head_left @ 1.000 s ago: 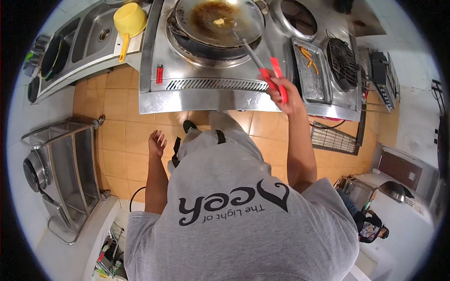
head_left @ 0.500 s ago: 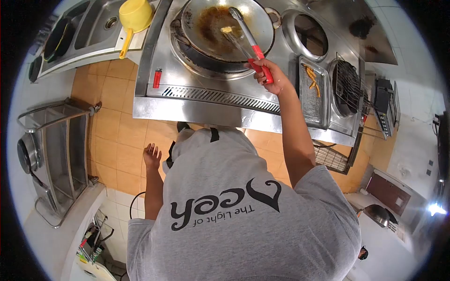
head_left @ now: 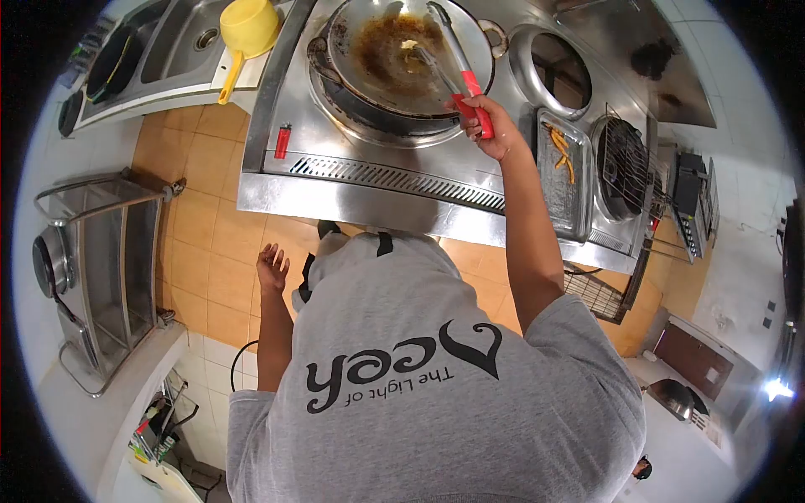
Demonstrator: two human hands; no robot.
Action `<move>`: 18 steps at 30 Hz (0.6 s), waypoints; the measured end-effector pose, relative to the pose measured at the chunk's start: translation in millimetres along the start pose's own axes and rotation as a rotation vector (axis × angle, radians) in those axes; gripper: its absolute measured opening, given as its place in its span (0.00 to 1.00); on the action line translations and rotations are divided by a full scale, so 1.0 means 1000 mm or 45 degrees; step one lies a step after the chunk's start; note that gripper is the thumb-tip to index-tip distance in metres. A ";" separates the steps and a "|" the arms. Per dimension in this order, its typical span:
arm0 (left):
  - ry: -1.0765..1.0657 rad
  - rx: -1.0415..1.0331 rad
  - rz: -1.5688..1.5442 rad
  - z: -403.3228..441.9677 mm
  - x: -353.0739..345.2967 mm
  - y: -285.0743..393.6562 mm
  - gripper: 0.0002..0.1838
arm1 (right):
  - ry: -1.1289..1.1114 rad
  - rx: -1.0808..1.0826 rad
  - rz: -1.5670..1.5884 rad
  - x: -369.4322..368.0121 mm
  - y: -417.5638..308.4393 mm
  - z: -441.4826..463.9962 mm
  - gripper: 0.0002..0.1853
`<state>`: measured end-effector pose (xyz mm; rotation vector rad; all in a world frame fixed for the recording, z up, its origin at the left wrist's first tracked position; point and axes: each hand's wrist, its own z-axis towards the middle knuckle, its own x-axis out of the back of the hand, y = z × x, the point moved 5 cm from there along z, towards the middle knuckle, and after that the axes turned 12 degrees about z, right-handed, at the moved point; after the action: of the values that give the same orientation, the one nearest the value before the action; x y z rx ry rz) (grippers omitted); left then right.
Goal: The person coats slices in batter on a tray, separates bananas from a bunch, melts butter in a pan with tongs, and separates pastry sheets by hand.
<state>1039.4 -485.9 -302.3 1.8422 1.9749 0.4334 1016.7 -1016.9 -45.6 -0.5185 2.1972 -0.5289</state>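
Steel stove, right hand (head_left: 486, 126) closed around red-handled tongs (head_left: 469, 84)

Wok (head_left: 377, 88) — far rim cut off by the top edge; burner beneath it hidden. Yellow morsel (head_left: 408, 44) in the wok: too small to identify. Sink (head_left: 180, 42): cropped at top. Distant person (head_left: 642, 468): head only, body hidden behind the grey shirt (head_left: 436, 411). Floor grate (head_left: 597, 296) — partly covered by the desk (head_left: 377, 197). Lower-left clutter (head_left: 159, 427): indistinct.
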 end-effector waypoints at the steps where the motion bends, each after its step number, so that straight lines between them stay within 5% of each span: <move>1: 0.012 0.012 -0.001 -0.002 0.006 -0.004 0.25 | -0.007 -0.002 0.000 0.001 -0.003 0.001 0.16; 18: 0.037 0.067 -0.013 -0.005 0.022 -0.027 0.22 | -0.007 -0.053 0.022 0.000 0.002 -0.010 0.18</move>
<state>1012.2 -466.2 -313.0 1.8668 2.0326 0.4108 1008.6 -1013.4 -40.8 -0.5224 2.2096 -0.4730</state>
